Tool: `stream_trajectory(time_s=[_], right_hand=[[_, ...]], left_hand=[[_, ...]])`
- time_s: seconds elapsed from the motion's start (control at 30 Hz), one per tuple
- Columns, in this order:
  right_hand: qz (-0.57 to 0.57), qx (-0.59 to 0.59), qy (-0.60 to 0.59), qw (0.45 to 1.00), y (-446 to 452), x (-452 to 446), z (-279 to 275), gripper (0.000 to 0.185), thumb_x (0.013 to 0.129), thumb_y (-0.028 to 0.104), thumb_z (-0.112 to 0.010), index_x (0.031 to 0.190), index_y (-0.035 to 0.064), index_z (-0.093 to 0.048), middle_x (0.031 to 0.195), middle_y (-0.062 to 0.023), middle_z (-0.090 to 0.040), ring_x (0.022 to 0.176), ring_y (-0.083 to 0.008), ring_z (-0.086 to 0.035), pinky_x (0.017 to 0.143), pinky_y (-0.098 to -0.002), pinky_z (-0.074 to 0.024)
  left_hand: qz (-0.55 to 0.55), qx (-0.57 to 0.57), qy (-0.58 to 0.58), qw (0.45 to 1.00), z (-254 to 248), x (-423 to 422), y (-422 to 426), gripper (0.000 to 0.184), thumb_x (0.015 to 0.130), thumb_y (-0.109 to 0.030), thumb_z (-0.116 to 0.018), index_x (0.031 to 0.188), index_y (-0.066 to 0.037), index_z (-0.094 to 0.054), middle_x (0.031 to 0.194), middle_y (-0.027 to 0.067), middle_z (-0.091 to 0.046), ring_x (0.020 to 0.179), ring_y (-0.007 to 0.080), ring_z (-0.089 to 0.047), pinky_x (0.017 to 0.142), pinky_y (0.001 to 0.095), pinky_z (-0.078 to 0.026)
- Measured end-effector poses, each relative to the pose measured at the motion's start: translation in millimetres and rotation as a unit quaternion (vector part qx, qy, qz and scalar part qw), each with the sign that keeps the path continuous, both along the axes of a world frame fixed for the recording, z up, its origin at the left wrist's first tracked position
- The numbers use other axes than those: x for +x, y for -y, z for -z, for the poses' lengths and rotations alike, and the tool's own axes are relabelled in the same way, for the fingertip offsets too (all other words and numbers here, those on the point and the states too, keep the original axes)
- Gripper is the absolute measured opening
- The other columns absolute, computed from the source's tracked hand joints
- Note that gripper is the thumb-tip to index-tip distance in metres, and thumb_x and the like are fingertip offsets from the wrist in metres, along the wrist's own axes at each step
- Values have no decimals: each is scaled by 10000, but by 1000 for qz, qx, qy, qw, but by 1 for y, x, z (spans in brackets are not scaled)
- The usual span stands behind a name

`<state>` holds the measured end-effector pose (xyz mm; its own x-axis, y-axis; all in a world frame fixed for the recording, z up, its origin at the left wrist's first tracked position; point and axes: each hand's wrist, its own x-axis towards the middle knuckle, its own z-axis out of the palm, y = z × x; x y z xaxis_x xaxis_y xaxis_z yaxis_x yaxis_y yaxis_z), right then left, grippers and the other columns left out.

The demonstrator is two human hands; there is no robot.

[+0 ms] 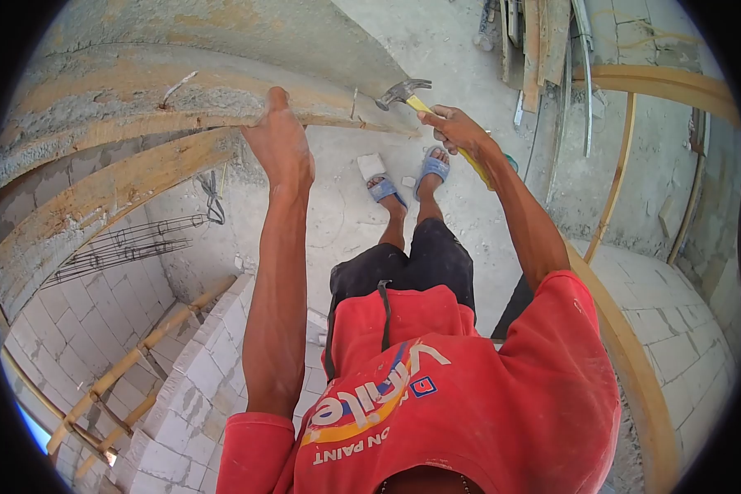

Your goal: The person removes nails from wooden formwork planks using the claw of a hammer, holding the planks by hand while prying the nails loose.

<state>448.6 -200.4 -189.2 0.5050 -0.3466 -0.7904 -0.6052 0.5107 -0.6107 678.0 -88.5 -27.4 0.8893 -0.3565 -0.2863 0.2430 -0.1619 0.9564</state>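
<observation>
My right hand (459, 130) is wrapped round the yellow handle of a claw hammer (403, 90), whose metal head is raised beside the end of a plank. My left hand (280, 144) grips the edge of that long, cement-stained wooden plank (206, 111), thumb on top and the other fingers hidden beneath. A bent nail (177, 86) sticks out of the plank left of my left hand. Another nail (354, 103) stands in it between my two hands, close to the hammer head. The hammer head and the plank appear apart.
A second curved board (107, 189) runs below the plank. Steel rebar (132, 247) lies at left by a block wall (198, 375) and bamboo poles (144, 346). Planks and metal strips (543, 49) lean at upper right. A white block piece (371, 166) lies by my sandalled feet.
</observation>
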Motion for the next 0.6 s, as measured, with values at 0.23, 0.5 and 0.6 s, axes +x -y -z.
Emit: stream_trajectory(time_s=[0.23,0.5,0.6], right_hand=[[65,29,16,997,69,-4,-63,349,1049,427,-578,1174,101,-593,652,75,-403,458,-22,-296,415,-233,-264],[-48,-96,6,994,171,33,-62,322,1032,386,-591,1187,108,-641,652,80,-407,474,-35,-314,423,-229,-257],[-120,-67,28,990,140,54,-56,331,1023,410,-608,1168,115,-653,639,84,-398,465,-38,-293,425,-240,-248]], left_hand=[[-17,23,-7,1000,8,-1,1,624,927,-94,-628,1485,0,-368,1399,133,-504,1241,272,-538,1099,511,-464],[-30,36,-9,999,0,-1,-11,404,906,-71,-618,1248,125,-529,1206,120,-594,1078,218,-514,1009,308,-391],[-22,43,-32,998,-6,-3,-8,413,912,-83,-624,1254,128,-530,1203,122,-601,1089,221,-516,1017,313,-388]])
